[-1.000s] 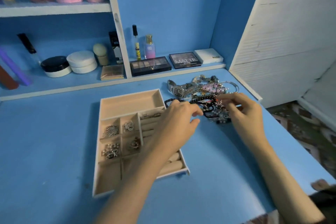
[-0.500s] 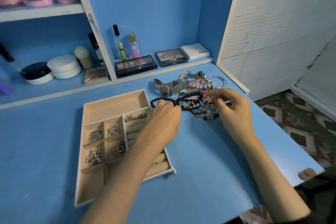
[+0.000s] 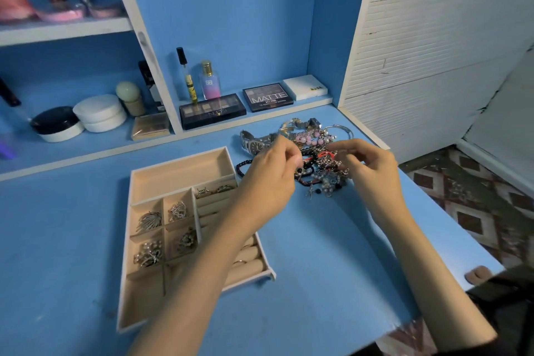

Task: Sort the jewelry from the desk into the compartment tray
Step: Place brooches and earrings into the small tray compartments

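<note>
A tangled pile of jewelry [image 3: 320, 162] lies on the blue desk, with a silver watch [image 3: 255, 143] at its left and a dark bead bracelet [image 3: 242, 167] beside it. Left of the pile sits the beige compartment tray [image 3: 176, 173], with brooches and earrings in its small squares and rings on its padded rolls. My left hand [image 3: 270, 173] hovers over the pile's left side, fingertips pinched on a small piece I cannot make out. My right hand [image 3: 364, 162] is raised over the pile's right side, its fingers curled and pinching at strands.
Eyeshadow palettes [image 3: 212, 111], a perfume bottle [image 3: 209, 81], a white box [image 3: 304, 87] and cream jars [image 3: 99, 113] line the low shelf behind. The desk's edge falls off at the right to a patterned floor [image 3: 474, 196]. A white slatted panel [image 3: 427, 52] stands at right.
Both hands have lifted a little off the pile and drawn closer together, fingers pinching at pieces. The bead bracelet is left lying by the tray's corner.
</note>
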`<action>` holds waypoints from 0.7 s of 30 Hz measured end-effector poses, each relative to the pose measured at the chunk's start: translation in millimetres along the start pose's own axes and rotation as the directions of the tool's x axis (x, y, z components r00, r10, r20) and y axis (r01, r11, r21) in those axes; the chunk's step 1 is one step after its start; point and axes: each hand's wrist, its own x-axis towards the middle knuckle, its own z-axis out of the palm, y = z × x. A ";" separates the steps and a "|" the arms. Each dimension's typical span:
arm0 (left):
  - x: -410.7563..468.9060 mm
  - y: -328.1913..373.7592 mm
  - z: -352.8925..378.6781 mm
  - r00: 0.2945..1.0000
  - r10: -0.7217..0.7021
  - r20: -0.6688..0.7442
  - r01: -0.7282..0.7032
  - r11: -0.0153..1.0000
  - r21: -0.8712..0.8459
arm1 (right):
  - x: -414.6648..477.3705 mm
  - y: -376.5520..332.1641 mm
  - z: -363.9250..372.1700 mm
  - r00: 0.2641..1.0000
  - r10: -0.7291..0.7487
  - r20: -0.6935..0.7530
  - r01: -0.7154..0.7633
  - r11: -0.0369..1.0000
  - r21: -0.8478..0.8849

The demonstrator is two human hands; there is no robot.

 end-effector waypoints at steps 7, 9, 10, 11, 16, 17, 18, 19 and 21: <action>1.3 13.3 -6.8 0.992 0.008 -0.127 -0.031 0.983 -0.181 | 1.9 3.4 -10.5 0.976 -0.055 0.210 0.123 0.936 -0.328; 0.6 16.0 -8.3 0.987 0.015 -0.162 -0.051 0.975 -0.217 | 2.9 3.4 -12.9 0.956 -0.073 0.283 0.196 0.877 -0.438; 0.2 17.3 -9.0 0.983 0.016 -0.183 -0.060 0.970 -0.235 | 3.6 3.6 -13.6 0.947 -0.076 0.313 0.228 0.846 -0.482; -0.2 18.8 -9.6 0.979 0.015 -0.201 -0.066 0.966 -0.251 | 4.3 3.6 -13.7 0.938 -0.078 0.338 0.255 0.816 -0.518; -3.2 25.4 -13.6 0.973 0.009 -0.230 -0.082 0.948 -0.309 | 7.8 3.9 -11.1 0.910 -0.076 0.409 0.340 0.703 -0.625; -4.1 26.3 -14.6 0.973 0.010 -0.230 -0.085 0.945 -0.317 | 8.6 4.2 -10.3 0.907 -0.072 0.415 0.347 0.686 -0.640; -5.2 27.3 -15.8 0.973 0.012 -0.229 -0.088 0.941 -0.327 | 9.1 4.3 -9.7 0.905 -0.066 0.419 0.351 0.674 -0.650; -6.0 28.0 -16.8 0.974 0.012 -0.227 -0.090 0.937 -0.336 | 9.5 4.5 -9.6 0.903 -0.063 0.425 0.355 0.667 -0.655; -7.4 28.8 -18.5 0.976 0.012 -0.219 -0.088 0.937 -0.339 | 10.4 5.6 -9.6 0.897 -0.067 0.438 0.370 0.658 -0.656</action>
